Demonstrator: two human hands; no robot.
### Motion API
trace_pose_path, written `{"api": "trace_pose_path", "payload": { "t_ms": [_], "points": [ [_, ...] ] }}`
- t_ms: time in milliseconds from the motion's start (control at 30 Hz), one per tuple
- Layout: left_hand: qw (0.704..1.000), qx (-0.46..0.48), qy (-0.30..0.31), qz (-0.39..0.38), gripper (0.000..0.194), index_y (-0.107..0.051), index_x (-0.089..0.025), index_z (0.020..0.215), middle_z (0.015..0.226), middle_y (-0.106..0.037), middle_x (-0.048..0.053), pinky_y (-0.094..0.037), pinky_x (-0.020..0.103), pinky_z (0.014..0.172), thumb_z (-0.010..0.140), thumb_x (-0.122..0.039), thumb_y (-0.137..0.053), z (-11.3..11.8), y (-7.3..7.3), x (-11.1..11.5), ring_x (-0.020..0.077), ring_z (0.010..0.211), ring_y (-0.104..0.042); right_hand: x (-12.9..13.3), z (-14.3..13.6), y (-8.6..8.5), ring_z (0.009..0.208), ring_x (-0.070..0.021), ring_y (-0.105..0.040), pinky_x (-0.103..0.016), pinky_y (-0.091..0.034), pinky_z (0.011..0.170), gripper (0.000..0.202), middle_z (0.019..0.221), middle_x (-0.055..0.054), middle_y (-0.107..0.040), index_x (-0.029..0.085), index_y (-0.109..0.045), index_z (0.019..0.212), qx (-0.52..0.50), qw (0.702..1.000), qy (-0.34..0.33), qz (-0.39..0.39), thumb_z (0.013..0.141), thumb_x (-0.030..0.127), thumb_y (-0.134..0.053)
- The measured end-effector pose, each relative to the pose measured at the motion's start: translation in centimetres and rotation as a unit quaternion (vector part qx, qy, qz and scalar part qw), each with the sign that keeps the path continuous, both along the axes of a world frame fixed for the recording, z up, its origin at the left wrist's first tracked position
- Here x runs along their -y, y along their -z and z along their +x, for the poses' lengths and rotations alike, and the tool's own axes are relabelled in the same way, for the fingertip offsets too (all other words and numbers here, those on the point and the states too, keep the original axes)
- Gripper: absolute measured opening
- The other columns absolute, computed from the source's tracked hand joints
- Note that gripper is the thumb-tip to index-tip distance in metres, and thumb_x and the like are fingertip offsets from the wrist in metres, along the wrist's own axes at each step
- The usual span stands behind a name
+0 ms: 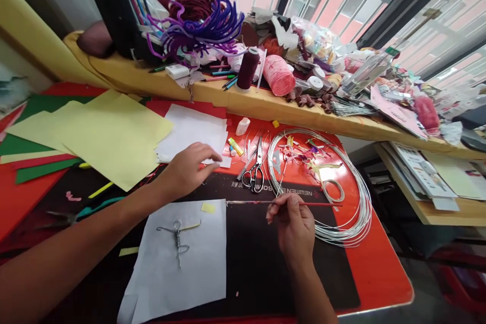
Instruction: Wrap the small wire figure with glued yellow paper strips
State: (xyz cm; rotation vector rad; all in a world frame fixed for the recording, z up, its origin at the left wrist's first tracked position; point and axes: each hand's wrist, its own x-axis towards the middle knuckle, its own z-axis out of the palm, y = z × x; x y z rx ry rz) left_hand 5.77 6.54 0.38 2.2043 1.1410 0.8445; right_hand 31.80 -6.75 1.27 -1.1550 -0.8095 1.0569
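My left hand (192,169) hovers over or rests at the near edge of a white paper sheet (197,124); contact is unclear. Its fingers stretch right, the thumb a little apart, and I see nothing held. Between the fingers and thumb of my right hand (294,223) is a thin red stick (321,204), roughly level, its pale, stained end pointing left. That end lies by the corner of a nearer white sheet (201,273). On this sheet rest a twisted wire figure (177,238), one arm wrapped in yellow, and a small yellow paper piece (207,207).
Scissors (257,174) and a large wire coil (360,228) lie beyond my right hand, with coloured scraps inside the coil. Yellow sheets (114,134) and pliers (72,217) are at left. A cluttered ledge (212,92) runs behind, holding a thread spool (248,70) and purple pipe cleaners (212,25).
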Motion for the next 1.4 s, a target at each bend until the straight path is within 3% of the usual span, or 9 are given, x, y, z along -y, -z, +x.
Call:
{"api": "trace_pose_path", "payload": {
  "t_ms": [133, 267, 467, 733, 1000, 1267, 1400],
  "points": [
    [0.995, -0.047, 0.088, -0.024, 0.022, -0.075, -0.028, 0.097, 0.099, -0.075, 0.004, -0.054, 0.04, 0.088, 0.104, -0.035, -0.055, -3.5, 1.5, 6.1, 0.0254, 0.098, -0.067, 0.7, -1.2, 0.0, 0.057, -0.0164, -0.063, -0.027, -0.052, 0.053, 0.04, 0.063, -0.001, -0.063, 0.021, -0.072, 0.08, 0.03, 0.999, -0.027, 0.009, 0.103, 0.054, -0.066],
    [0.991, -0.081, 0.101, 0.018, 0.028, -0.077, -0.027, 0.106, 0.103, -0.074, 0.007, -0.052, 0.043, 0.092, 0.106, -0.026, -0.05, -4.6, 3.1, 8.3, 0.0261, 0.099, -0.065, 1.1, -2.8, -0.2, 0.059, -0.0172, -0.062, -0.029, -0.051, 0.056, 0.04, 0.065, -0.002, -0.066, 0.021, -0.072, 0.081, 0.127, 0.99, -0.053, 0.004, 0.105, 0.053, -0.063],
    [0.986, -0.11, 0.106, 0.073, 0.029, -0.077, -0.025, 0.107, 0.102, -0.074, 0.008, -0.051, 0.042, 0.088, 0.105, -0.019, -0.049, -4.5, 4.2, 8.8, 0.0263, 0.098, -0.064, 1.5, -4.1, -0.5, 0.062, -0.0174, -0.061, -0.03, -0.048, 0.059, 0.038, 0.071, -0.003, -0.067, 0.021, -0.073, 0.087, 0.262, 0.959, -0.102, 0.027, 0.11, 0.045, -0.055],
    [0.972, -0.15, 0.1, 0.147, 0.026, -0.076, -0.019, 0.102, 0.101, -0.071, 0.008, -0.052, 0.041, 0.088, 0.104, -0.012, -0.052, -4.4, 5.2, 9.6, 0.0244, 0.093, -0.062, 1.3, -5.2, -0.9, 0.062, -0.0172, -0.061, -0.029, -0.048, 0.059, 0.038, 0.071, -0.003, -0.066, 0.02, -0.072, 0.087, 0.308, 0.943, -0.121, 0.043, 0.11, 0.042, -0.052],
    [0.968, -0.158, 0.091, 0.172, 0.023, -0.076, -0.018, 0.103, 0.1, -0.07, 0.008, -0.051, 0.041, 0.087, 0.101, -0.007, -0.055, -4.2, 5.3, 9.7, 0.025, 0.092, -0.062, 1.1, -5.4, -1.0, 0.069, -0.0176, -0.064, -0.029, -0.049, 0.066, 0.034, 0.076, -0.003, -0.068, 0.021, -0.07, 0.087, 0.417, 0.896, -0.142, 0.06, 0.111, 0.034, -0.05],
    [0.97, -0.153, 0.086, 0.17, 0.023, -0.075, -0.017, 0.102, 0.099, -0.07, 0.008, -0.051, 0.04, 0.086, 0.1, -0.007, -0.055, -4.2, 5.1, 9.9, 0.0248, 0.09, -0.062, 1.4, -4.7, -1.9, 0.062, -0.0165, -0.063, -0.028, -0.049, 0.061, 0.037, 0.07, -0.002, -0.066, 0.02, -0.069, 0.083, 0.396, 0.91, -0.105, 0.066, 0.111, 0.036, -0.049],
    [0.969, -0.149, 0.086, 0.178, 0.023, -0.075, -0.016, 0.103, 0.099, -0.07, 0.008, -0.05, 0.04, 0.084, 0.101, -0.007, -0.055, -4.2, 5.2, 9.9, 0.0251, 0.091, -0.062, 1.1, -5.4, -1.5, 0.064, -0.017, -0.064, -0.028, -0.05, 0.063, 0.036, 0.072, -0.002, -0.066, 0.021, -0.07, 0.085, 0.37, 0.918, -0.125, 0.066, 0.111, 0.036, -0.051]
  ]
}}
